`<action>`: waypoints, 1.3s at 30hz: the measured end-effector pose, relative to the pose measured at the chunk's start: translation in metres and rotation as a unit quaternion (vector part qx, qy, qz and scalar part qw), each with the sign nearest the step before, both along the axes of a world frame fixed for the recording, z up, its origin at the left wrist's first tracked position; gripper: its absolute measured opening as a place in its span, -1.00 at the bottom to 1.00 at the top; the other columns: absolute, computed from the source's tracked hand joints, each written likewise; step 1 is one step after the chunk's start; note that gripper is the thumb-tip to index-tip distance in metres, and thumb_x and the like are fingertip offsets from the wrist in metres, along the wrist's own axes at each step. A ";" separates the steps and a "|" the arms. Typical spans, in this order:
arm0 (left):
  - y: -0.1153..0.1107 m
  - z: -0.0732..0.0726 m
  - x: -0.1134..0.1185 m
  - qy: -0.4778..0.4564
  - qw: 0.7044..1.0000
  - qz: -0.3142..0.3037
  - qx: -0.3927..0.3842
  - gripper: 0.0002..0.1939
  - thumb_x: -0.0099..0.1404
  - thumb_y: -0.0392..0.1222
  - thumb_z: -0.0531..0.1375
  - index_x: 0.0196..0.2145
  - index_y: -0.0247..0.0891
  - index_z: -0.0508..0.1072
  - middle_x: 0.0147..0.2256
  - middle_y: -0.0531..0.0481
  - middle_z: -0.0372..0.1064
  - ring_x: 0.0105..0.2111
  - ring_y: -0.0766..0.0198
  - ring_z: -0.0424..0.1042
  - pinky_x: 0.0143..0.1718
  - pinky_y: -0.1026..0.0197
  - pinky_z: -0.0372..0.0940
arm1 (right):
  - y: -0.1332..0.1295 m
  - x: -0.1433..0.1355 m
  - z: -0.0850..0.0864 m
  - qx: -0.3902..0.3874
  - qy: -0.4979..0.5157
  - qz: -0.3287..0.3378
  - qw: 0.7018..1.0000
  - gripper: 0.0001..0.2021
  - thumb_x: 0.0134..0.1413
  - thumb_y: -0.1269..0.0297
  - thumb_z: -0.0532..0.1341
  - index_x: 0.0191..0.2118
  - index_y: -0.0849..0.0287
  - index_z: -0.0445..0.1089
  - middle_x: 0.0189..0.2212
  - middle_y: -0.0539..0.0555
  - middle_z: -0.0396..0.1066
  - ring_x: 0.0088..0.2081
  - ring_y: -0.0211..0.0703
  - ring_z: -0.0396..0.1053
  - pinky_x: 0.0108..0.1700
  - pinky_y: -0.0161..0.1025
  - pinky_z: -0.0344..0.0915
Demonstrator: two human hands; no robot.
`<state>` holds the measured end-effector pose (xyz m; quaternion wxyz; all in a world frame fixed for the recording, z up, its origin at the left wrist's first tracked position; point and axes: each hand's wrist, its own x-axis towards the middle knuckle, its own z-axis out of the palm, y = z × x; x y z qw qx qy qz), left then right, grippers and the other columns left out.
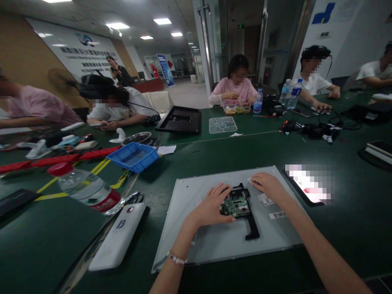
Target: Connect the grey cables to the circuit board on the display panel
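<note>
A grey-white panel (214, 241) lies flat on the green table, and on it rests a green circuit board (238, 207) with a black plastic frame (252, 224). My left hand (211, 206) has its fingers apart over the board's left side, thumb along the lower edge and fingertips near its top. Beyond the frame's top right corner, my right hand (266, 185) is pinched at the fingertips around a small white piece (250, 179) too small to make out. White labels (277, 215) are stuck on the panel beside my right wrist.
Left of the panel are a white power bank (119, 237), a tipped water bottle (88, 190) and a blue tray (133, 157). A lit phone (306, 185) lies at the right. A black tray (180, 119) and several seated people are farther back.
</note>
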<state>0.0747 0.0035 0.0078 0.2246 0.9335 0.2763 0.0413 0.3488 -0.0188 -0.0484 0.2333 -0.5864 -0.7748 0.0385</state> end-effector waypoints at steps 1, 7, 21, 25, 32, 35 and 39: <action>0.000 0.000 0.000 0.003 1.000 0.000 -0.001 -0.05 0.02 0.26 0.21 0.24 -0.14 -0.07 0.25 -0.11 -0.18 0.25 -0.01 -0.25 0.22 -0.08 -0.22 | 0.001 -0.002 0.001 0.005 -0.009 -0.004 1.000 -0.81 0.14 0.33 0.10 -0.20 0.14 0.44 -0.21 0.11 0.45 -0.13 -0.08 0.35 -0.08 -0.14 0.25; 0.002 0.000 0.001 0.011 1.000 0.004 -0.003 -0.02 0.00 0.26 0.22 0.24 -0.18 -0.08 0.24 -0.12 -0.15 0.24 -0.01 -0.21 0.22 -0.07 -0.20 | -0.001 -0.007 0.002 0.013 -0.007 -0.042 0.999 -0.80 0.18 0.33 0.05 -0.24 0.16 0.42 -0.26 0.10 0.46 -0.17 -0.11 0.37 -0.13 -0.19 0.26; 0.001 -0.007 -0.001 0.005 1.000 0.009 0.010 0.00 -0.02 0.26 0.22 0.23 -0.25 -0.07 0.24 -0.18 -0.13 0.24 -0.01 -0.17 0.22 -0.04 -0.19 | 0.001 -0.042 0.023 0.031 0.058 -0.019 0.998 -0.83 0.14 0.37 0.08 -0.21 0.14 0.40 -0.24 0.07 0.45 -0.18 -0.14 0.36 -0.11 -0.23 0.24; 0.001 -0.009 -0.001 0.002 1.000 0.016 0.006 0.04 -0.04 0.27 0.22 0.24 -0.30 -0.10 0.24 -0.21 -0.14 0.23 -0.02 -0.16 0.22 -0.03 -0.18 | 0.007 -0.060 0.028 -0.008 0.011 0.014 1.000 -0.85 0.11 0.41 0.12 -0.26 0.16 0.43 -0.30 0.07 0.45 -0.20 -0.14 0.35 -0.11 -0.24 0.22; 0.002 -0.014 -0.002 -0.007 1.000 0.015 0.008 0.07 -0.05 0.27 0.23 0.25 -0.30 -0.14 0.24 -0.21 -0.15 0.23 -0.05 -0.16 0.22 -0.04 -0.18 | 0.006 -0.068 0.013 -0.033 0.029 0.034 0.998 -0.82 0.11 0.45 0.10 -0.24 0.18 0.44 -0.29 0.09 0.43 -0.20 -0.17 0.34 -0.12 -0.26 0.23; 0.003 -0.017 -0.002 -0.006 1.000 0.015 0.009 0.08 -0.05 0.28 0.22 0.25 -0.28 -0.16 0.25 -0.20 -0.17 0.23 -0.05 -0.17 0.22 -0.06 -0.18 | 0.004 -0.065 0.009 -0.033 0.057 0.036 0.997 -0.81 0.10 0.45 0.10 -0.23 0.16 0.45 -0.26 0.09 0.42 -0.18 -0.17 0.33 -0.09 -0.25 0.23; 0.003 -0.017 -0.002 -0.013 1.000 0.009 0.013 0.07 -0.03 0.27 0.21 0.25 -0.28 -0.17 0.25 -0.19 -0.17 0.23 -0.04 -0.17 0.22 -0.05 -0.17 | 0.001 -0.065 0.008 -0.019 0.071 0.030 0.997 -0.79 0.11 0.44 0.08 -0.22 0.16 0.45 -0.27 0.09 0.41 -0.18 -0.16 0.32 -0.08 -0.21 0.24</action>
